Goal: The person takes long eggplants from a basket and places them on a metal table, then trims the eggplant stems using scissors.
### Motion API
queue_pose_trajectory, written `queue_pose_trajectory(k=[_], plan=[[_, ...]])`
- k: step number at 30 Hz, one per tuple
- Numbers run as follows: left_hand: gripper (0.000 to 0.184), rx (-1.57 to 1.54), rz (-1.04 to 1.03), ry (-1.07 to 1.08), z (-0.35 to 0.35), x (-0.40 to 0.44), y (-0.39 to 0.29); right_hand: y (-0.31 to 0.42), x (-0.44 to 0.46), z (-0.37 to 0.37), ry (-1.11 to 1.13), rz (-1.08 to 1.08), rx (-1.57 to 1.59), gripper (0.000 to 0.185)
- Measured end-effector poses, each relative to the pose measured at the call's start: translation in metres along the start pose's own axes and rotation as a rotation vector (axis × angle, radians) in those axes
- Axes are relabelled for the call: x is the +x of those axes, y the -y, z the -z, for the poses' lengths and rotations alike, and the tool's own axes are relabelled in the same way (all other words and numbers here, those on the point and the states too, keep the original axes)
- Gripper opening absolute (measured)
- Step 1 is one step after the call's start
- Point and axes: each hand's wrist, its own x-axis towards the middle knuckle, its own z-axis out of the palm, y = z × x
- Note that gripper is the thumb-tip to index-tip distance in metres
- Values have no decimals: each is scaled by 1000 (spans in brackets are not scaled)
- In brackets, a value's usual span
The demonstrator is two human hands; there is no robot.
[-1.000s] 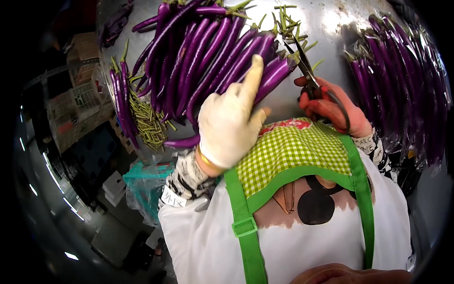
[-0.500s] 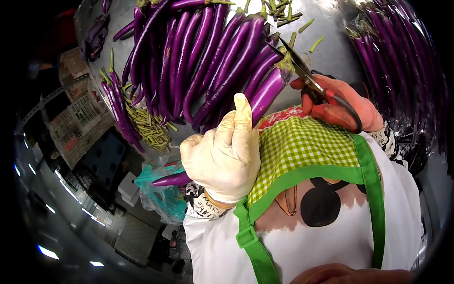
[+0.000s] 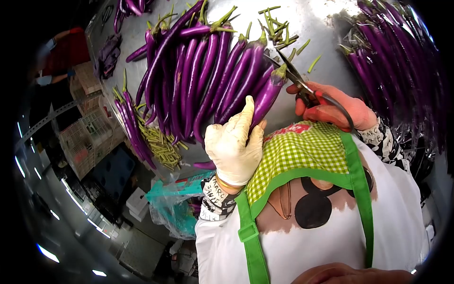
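Observation:
My left hand (image 3: 236, 146), in a cream rubber glove, is closed around a long purple eggplant (image 3: 267, 98), the index finger laid along its skin. The eggplant's green-capped end points up and right, and its thin tail shows left of the glove. In an orange glove, my right hand (image 3: 339, 108) grips scissors (image 3: 292, 71) by their dark and red handles. The parted blades lie at the cap of the held eggplant. Whether the stem is still joined there is hard to make out. A pile of eggplants (image 3: 189, 85) lies just beyond my left hand.
Cut green stems (image 3: 276, 23) are scattered on the metal table (image 3: 326, 35), with a heap of stems (image 3: 163, 146) at the left edge. Bagged eggplants (image 3: 397, 61) lie on the right. Below the left edge are a teal plastic bag (image 3: 175, 194) and crates (image 3: 90, 137). Another person's arm (image 3: 59, 78) shows far left.
The view has shifted, so the table items sit farther right or lower. My left hand and the eggplant have moved closer to the pile, and the eggplant's cap now sits lower against the blades.

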Motion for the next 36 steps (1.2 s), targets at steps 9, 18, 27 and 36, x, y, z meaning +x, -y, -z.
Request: queue_pose_trajectory(k=[9, 18, 27, 36], plan=[[55, 4, -35, -83, -14, 8, 11, 3, 1, 14, -27, 23, -88, 69], [55, 31, -45, -144, -21, 14, 24, -5, 9, 26, 4, 168, -347, 71], [54, 121, -69, -133, -16, 18, 19, -14, 6, 24, -30, 200, -279, 76], [56, 149, -72, -133, -17, 19, 16, -10, 5, 24, -30, 190, -293, 72]])
